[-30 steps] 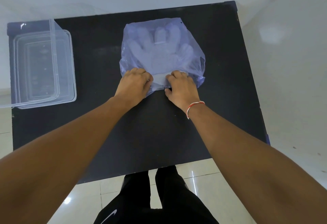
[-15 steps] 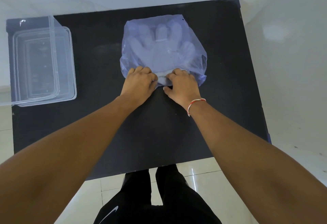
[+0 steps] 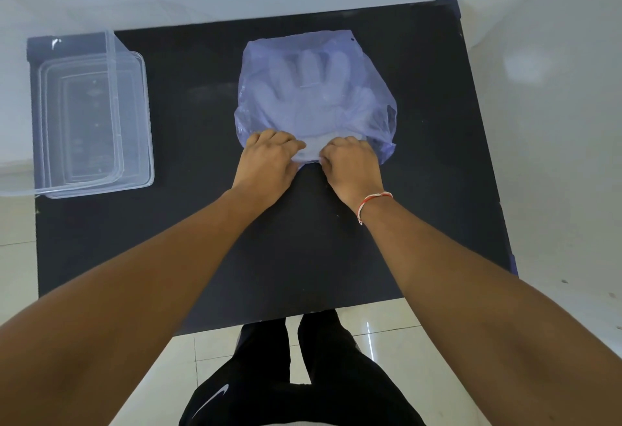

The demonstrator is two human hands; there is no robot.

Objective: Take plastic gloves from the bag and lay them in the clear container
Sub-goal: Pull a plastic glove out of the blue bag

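A bluish see-through plastic bag [image 3: 377,112] lies flat in the middle of the black table [image 3: 202,105], mouth toward me. A stack of plastic gloves [image 3: 309,88] shows through it, fingers pointing away. My left hand [image 3: 267,163] and my right hand [image 3: 351,166] rest side by side at the bag's near edge, fingers curled on the plastic at its mouth. A pale glove cuff shows between them. The clear container [image 3: 91,115] stands at the table's far left, apart from both hands.
The container's lid stands up along its left and back side. White tiled floor surrounds the table. My legs in black trousers [image 3: 292,375] are at the near table edge. A red-and-white thread circles my right wrist [image 3: 372,203].
Both hands stay at the bag's mouth and have drawn slightly closer together. The bag and the container have not shifted on the table.
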